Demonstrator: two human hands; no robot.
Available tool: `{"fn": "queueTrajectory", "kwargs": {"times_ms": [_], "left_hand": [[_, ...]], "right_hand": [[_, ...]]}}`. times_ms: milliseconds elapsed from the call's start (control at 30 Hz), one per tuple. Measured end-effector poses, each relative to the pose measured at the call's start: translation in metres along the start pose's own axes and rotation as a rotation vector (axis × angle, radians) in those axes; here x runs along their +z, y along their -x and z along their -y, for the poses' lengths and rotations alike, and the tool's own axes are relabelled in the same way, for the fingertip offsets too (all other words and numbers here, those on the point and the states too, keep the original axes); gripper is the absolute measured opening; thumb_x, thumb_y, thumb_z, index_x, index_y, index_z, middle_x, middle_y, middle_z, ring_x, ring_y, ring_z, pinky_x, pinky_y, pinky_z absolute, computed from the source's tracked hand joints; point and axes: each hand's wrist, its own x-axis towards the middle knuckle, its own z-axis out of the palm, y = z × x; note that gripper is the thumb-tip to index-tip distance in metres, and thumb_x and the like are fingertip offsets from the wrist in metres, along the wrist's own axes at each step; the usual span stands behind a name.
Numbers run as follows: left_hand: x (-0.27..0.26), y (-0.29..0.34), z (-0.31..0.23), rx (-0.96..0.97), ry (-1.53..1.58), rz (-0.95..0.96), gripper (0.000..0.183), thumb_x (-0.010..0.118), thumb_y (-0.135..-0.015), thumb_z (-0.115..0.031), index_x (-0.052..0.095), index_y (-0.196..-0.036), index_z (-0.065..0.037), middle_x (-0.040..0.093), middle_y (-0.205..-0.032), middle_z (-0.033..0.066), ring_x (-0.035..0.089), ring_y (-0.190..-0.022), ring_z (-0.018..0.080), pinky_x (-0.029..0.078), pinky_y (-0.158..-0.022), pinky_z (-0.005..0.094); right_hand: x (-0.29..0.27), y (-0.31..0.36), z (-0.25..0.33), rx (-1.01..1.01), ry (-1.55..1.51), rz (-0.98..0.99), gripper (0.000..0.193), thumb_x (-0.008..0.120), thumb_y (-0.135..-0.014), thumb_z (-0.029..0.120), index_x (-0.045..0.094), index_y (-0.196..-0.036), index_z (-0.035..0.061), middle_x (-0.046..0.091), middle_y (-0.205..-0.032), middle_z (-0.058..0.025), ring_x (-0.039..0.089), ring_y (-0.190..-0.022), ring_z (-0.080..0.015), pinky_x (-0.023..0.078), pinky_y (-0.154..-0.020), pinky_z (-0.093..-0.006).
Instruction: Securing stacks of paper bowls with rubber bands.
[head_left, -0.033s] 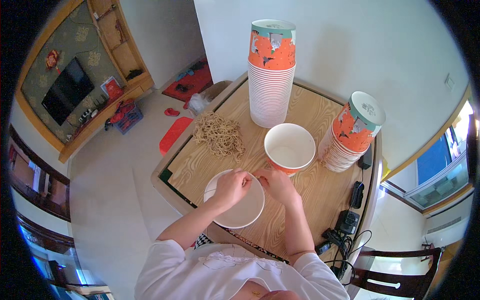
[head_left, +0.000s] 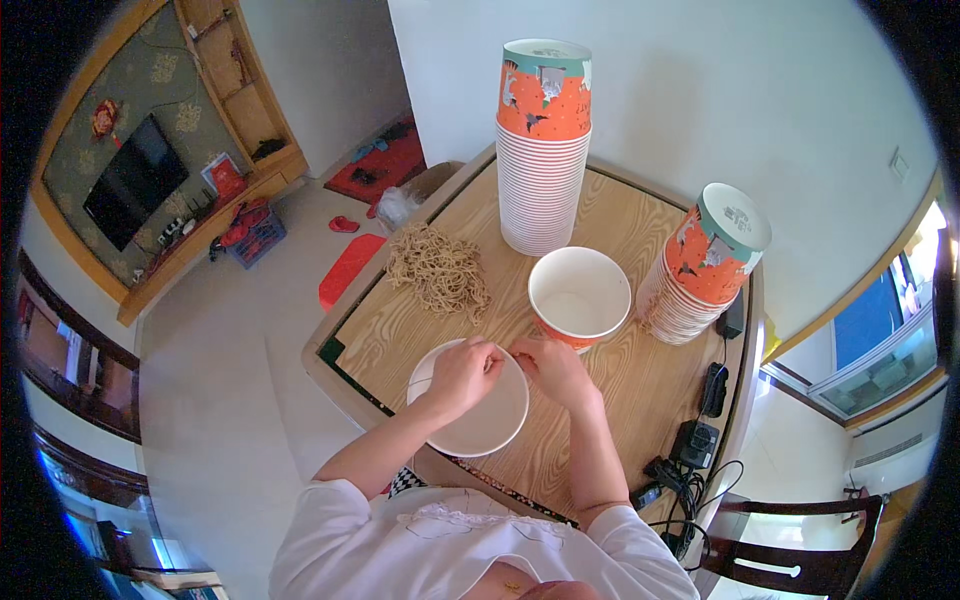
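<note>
In front of me an open white paper bucket (head_left: pixel 480 430) stands at the table's near edge, mouth up. My left hand (head_left: pixel 466 375) reaches over its mouth, fingers pinched near the far rim. A thin strand of twine (head_left: pixel 418 381) trails from that hand across the left rim. At the rim's far right, my right hand (head_left: pixel 553 370) is closed with its fingertips close to the left ones; what they grip is hidden. Just beyond it stands a second open paper bucket (head_left: pixel 580 292), white inside and orange outside. A tangled heap of tan twine (head_left: pixel 437 272) lies to the left.
On the wood-grain table (head_left: pixel 380 355), a tall stack of upturned paper buckets (head_left: pixel 543 150) stands at the back. A shorter stack (head_left: pixel 700 265) is at the right, with twine on its side. Black adapters and cables (head_left: pixel 690 450) line the right edge. A dark chair (head_left: pixel 800 545) is beside it.
</note>
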Motion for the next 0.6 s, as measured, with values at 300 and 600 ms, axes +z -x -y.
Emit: {"fn": "queueTrajectory", "kwargs": {"times_ms": [300,600], "left_hand": [[0.002,0.000,0.006,-0.008,-0.009,-0.032,0.008,0.063,-0.076,-0.013,0.062,-0.077,-0.005,0.061,-0.079,0.0095,0.062,-0.070,0.0273,0.049,-0.062,0.0378],[0.002,-0.002,0.010,-0.020,0.002,-0.097,0.008,0.063,-0.076,-0.013,0.059,-0.076,-0.005,0.062,-0.076,0.0102,0.062,-0.067,0.0279,0.049,-0.059,0.0391]], "right_hand": [[0.002,-0.001,0.006,0.036,-0.071,-0.068,0.020,0.057,-0.078,0.006,0.062,-0.098,0.0063,0.062,-0.073,-0.0169,0.062,-0.070,-0.0310,0.047,-0.064,-0.0376],[0.002,-0.005,0.004,0.004,-0.174,-0.032,0.029,0.055,-0.079,0.004,0.062,-0.107,0.0063,0.063,-0.075,-0.0152,0.062,-0.068,-0.0240,0.047,-0.064,-0.0334]]}}
